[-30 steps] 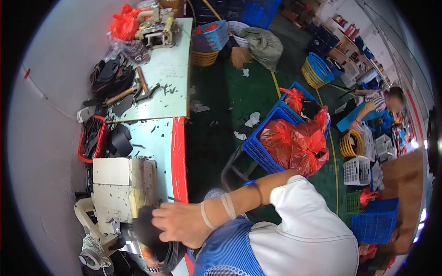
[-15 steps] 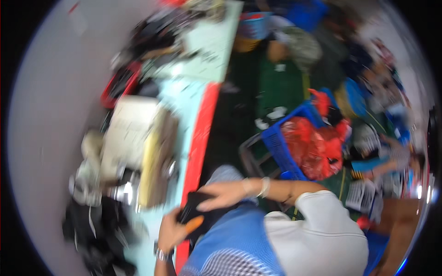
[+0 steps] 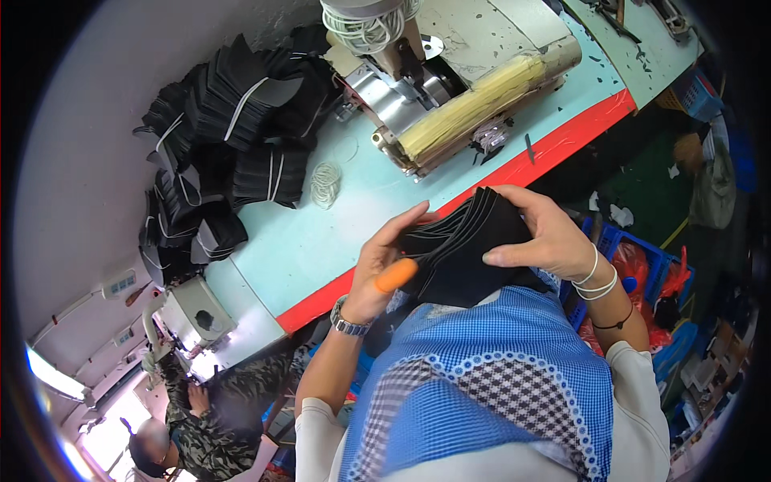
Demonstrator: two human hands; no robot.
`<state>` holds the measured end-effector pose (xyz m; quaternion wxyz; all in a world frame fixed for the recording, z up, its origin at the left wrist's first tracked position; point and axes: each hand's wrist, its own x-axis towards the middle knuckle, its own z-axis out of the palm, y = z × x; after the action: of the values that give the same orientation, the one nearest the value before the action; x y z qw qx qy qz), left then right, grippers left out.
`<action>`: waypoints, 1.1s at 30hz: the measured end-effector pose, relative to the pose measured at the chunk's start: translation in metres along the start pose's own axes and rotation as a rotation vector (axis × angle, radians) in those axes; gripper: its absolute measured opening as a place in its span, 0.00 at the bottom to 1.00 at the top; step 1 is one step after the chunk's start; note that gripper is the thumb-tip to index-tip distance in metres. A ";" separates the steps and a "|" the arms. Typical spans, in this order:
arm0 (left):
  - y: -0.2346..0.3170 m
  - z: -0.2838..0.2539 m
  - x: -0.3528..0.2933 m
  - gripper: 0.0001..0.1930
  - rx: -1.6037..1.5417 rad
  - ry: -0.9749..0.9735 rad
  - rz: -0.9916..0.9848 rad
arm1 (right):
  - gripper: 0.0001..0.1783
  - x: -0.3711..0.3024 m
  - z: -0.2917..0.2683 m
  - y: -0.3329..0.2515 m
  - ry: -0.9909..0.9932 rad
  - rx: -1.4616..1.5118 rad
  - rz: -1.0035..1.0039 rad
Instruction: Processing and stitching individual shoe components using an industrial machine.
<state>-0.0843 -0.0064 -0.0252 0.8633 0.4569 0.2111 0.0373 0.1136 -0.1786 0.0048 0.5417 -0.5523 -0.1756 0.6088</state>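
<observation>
A stack of black cut pieces (image 3: 474, 261), thin and sheet-like, is held over my lap, its layers slightly fanned along the upper left edge. My left hand (image 3: 381, 269) grips the stack's left end, an orange finger cot (image 3: 396, 275) covering its thumb. At the other end my right hand (image 3: 550, 237) holds the stack, thumb on top and fingers behind it. More black pieces (image 3: 241, 104), tied in bundles with pale bands, are heaped on the table's far left. Beside them lies a coil of pale bands (image 3: 325, 185).
Ahead stands a machine (image 3: 409, 104) with a yellow-padded front on the pale green table (image 3: 353, 233), which has a red edge strip (image 3: 554, 149). Blue crates (image 3: 610, 241) with red bags stand at my right. A person in camouflage (image 3: 217, 418) sits at another machine, lower left.
My view has swung left, bringing the bundles and the other person into sight. The black stack now shows plainly between my hands, which are farther apart.
</observation>
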 end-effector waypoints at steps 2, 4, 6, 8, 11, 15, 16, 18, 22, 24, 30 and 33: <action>0.013 0.002 0.000 0.40 0.247 -0.018 0.008 | 0.41 -0.005 -0.012 -0.015 -0.057 0.035 0.047; 0.024 0.011 0.005 0.40 0.702 -0.057 0.037 | 0.32 -0.002 -0.024 -0.018 -0.101 0.154 0.082; 0.041 0.031 0.021 0.40 0.874 -0.097 0.001 | 0.25 0.019 -0.014 -0.016 0.043 0.158 0.110; 0.064 0.038 0.041 0.39 1.221 -0.221 -0.001 | 0.17 0.036 -0.010 -0.019 0.120 0.100 0.121; 0.068 0.038 0.064 0.38 0.945 -0.207 -0.181 | 0.17 0.045 -0.018 -0.022 0.184 -0.044 0.125; 0.057 0.056 0.072 0.37 1.013 -0.212 -0.030 | 0.20 0.052 -0.034 -0.030 0.122 0.172 0.242; 0.053 0.058 0.069 0.31 0.986 -0.127 -0.020 | 0.21 0.052 -0.040 -0.032 0.144 0.350 0.339; 0.051 0.054 0.078 0.27 0.876 -0.107 0.006 | 0.20 0.061 -0.033 -0.031 0.173 0.479 0.355; 0.055 0.021 0.094 0.13 0.558 0.231 -0.329 | 0.15 0.088 -0.057 -0.046 0.074 0.294 0.151; 0.052 -0.019 0.100 0.11 0.438 0.184 -0.295 | 0.13 0.119 -0.072 -0.059 0.188 -0.515 -0.451; 0.080 -0.093 0.123 0.16 1.136 -0.008 -0.017 | 0.16 0.201 -0.087 -0.074 0.129 -1.233 -1.014; 0.078 -0.087 0.125 0.19 1.270 0.029 0.196 | 0.13 0.174 -0.100 -0.100 -0.379 -1.361 -0.509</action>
<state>0.0050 0.1382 -0.0464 0.4142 0.8957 0.1611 -0.0100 0.2807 -0.0335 -0.0302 0.1652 -0.5934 -0.7257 0.3066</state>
